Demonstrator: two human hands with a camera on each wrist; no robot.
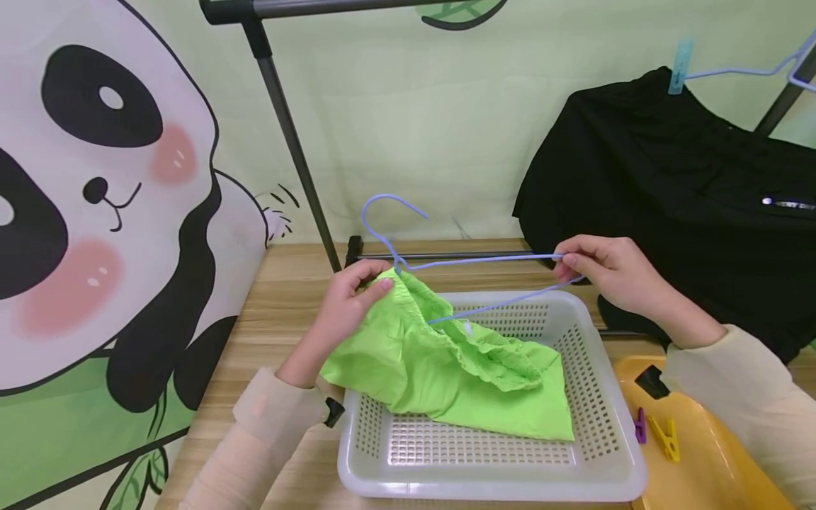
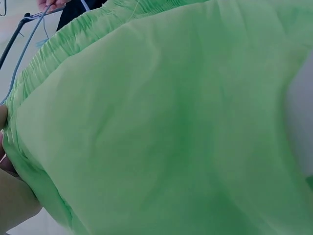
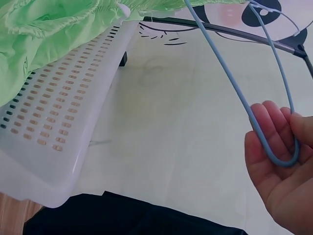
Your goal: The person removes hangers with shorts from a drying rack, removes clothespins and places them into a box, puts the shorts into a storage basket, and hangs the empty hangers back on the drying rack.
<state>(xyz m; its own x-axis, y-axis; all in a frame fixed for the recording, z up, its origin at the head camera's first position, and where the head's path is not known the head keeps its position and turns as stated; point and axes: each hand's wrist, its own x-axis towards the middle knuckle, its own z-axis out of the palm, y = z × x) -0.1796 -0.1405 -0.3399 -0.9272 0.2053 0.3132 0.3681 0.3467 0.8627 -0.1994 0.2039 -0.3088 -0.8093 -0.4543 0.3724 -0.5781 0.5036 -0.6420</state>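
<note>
left hand (image 1: 350, 301): curled, pinching lime-green garment (image 1: 421, 386) by gathered waistband, apparently shorts, hard to be sure from this angle, just beside neck of blue hanger (image 1: 484, 261). right hand (image 1: 605, 273): half closed, gripping hanger's rounded end between thumb and fingers. garment: spread over white perforated basket (image 1: 491, 489), with hanger's lower bar running into waist opening. farther right: black garment (image 1: 656, 191) hung by turquoise clip (image 1: 681, 65); orange tray (image 1: 707, 471) with purple clothespin (image 1: 640, 426), yellow clothespin (image 1: 666, 440).

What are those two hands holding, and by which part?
The left hand holds the green garment by an end of its gathered waistband; the right hand holds the blue hanger by its rounded end.
</note>
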